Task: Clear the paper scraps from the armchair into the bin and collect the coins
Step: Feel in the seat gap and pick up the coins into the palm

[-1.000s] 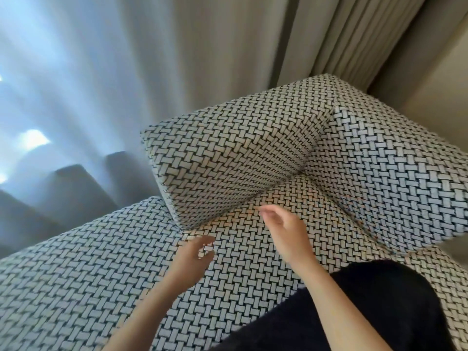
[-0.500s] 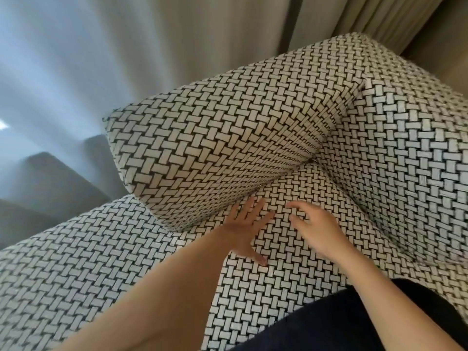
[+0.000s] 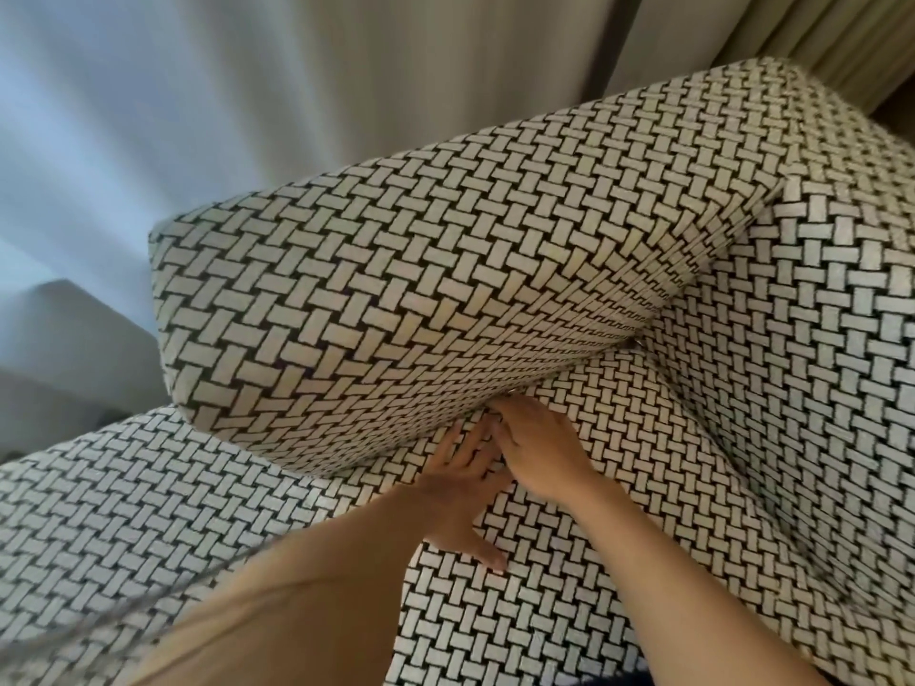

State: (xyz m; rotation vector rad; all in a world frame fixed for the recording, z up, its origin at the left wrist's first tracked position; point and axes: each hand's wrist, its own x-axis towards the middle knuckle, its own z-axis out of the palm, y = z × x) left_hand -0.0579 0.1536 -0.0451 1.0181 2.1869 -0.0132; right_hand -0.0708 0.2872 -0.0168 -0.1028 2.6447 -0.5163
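Our left hand (image 3: 460, 492) lies flat, fingers spread, pressing the seat cushion (image 3: 569, 586), probably to open the crease (image 3: 569, 376) under the armrest (image 3: 421, 289). Our right hand (image 3: 539, 453) probes that crease; whether its fingertips pinch anything, we cannot tell. No scraps or coins show.

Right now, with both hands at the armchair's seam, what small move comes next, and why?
Probably push the right hand into the gap under the padded side while the left hand presses the seat: both meet that seam, and no scraps or coins show.
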